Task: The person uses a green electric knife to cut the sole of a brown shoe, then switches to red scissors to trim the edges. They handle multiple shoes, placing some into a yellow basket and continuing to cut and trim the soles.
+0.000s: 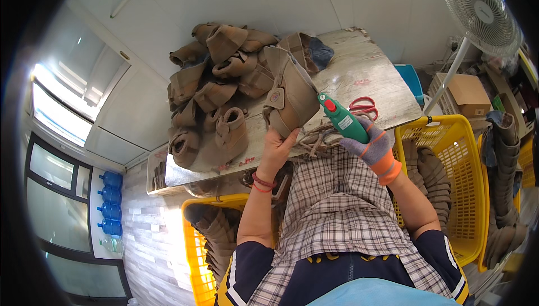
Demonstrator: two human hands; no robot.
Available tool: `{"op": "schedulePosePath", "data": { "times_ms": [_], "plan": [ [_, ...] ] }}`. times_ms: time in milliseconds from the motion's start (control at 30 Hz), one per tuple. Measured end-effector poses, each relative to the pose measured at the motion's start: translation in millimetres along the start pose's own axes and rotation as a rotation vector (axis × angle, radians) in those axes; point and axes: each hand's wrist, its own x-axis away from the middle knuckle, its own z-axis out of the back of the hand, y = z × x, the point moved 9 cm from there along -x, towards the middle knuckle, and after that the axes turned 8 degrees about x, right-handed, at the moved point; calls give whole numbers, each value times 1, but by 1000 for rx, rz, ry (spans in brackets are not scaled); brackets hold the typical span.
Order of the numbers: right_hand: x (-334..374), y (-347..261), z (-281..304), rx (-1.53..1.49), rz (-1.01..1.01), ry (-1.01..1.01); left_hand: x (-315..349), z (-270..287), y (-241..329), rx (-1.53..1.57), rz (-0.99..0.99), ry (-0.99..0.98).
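Note:
My bare left hand [276, 148], with a red bracelet at the wrist, grips the lower end of a tan boot upper [295, 90] and holds it tilted over the table. That upper has a tab with a small round badge. In my right hand [371, 148], wearing a grey and orange glove, is a green handheld power tool [343, 120] with a red button. The tool's front end is close to the upper's right edge; whether they touch I cannot tell. Red-handled scissors [364, 107] lie just beyond the tool. Loose strips [314, 142] of tan material lie between my hands.
A heap of tan boot uppers [216, 93] covers the left of the worn table [365, 65]. Yellow baskets [443, 137] with stacked uppers stand to my right, another yellow basket [193, 250] to my left. Beyond are a standing fan [484, 13], a cardboard box [469, 90] and blue water bottles [111, 210].

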Motion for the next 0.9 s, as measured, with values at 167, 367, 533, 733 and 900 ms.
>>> {"op": "schedulePosePath", "data": {
  "times_ms": [167,367,533,733,900],
  "plan": [
    [-3,17,2,23,-26,15,-1,-14,21,-551,-362,-73],
    [-7,31,9,-74,-141,19,11,-37,20,-844,-422,-200],
    [-5,18,9,-256,-298,-40,21,-49,13,-902,-439,-268],
    [-11,21,18,-320,-323,-27,33,-59,1,-860,-453,-379],
    [-28,40,40,-231,-274,49,45,-45,10,-813,-434,-280]
  ]
}}
